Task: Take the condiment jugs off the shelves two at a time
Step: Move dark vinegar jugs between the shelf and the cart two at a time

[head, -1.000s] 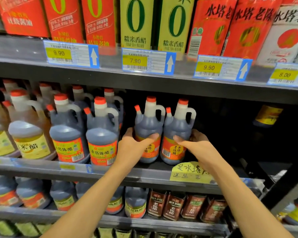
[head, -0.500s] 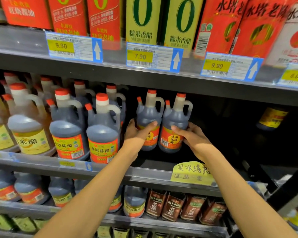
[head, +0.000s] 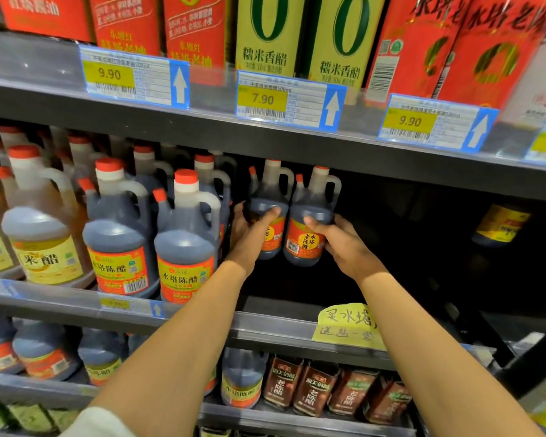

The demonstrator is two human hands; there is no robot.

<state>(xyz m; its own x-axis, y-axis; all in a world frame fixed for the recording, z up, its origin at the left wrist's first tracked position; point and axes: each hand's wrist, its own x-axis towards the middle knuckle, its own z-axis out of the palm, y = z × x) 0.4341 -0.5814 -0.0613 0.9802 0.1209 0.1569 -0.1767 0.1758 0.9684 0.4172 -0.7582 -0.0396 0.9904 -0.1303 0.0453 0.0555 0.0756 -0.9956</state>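
- sleeve [head: 98,421] at bottom edge, cut off; both forearms reach up and in over the shelf lip [head: 265,326].
- yellow note [head: 347,326] clipped to the lip, handwriting partly cut by the right arm.
- left hand [head: 249,238] wraps the left jug [head: 267,209], thumb across the front, fingers hidden behind it.
- right hand [head: 344,244] grips the right jug [head: 309,228] from its right side, thumb on the label, other fingers out of sight.
- the two jugs touch side by side, upright, one per hand, likely so both come off together; bottoms look clear of the shelf but it is dark there, cannot tell for sure.
- big jugs [head: 183,241] stand just beside the left hand, tight fit, likely why it grips from the front.
- shelf to the right of the jugs is dark; one bottle [head: 498,225] far back, barely readable.
- price tags [head: 290,99] on the shelf above, small print blurred.
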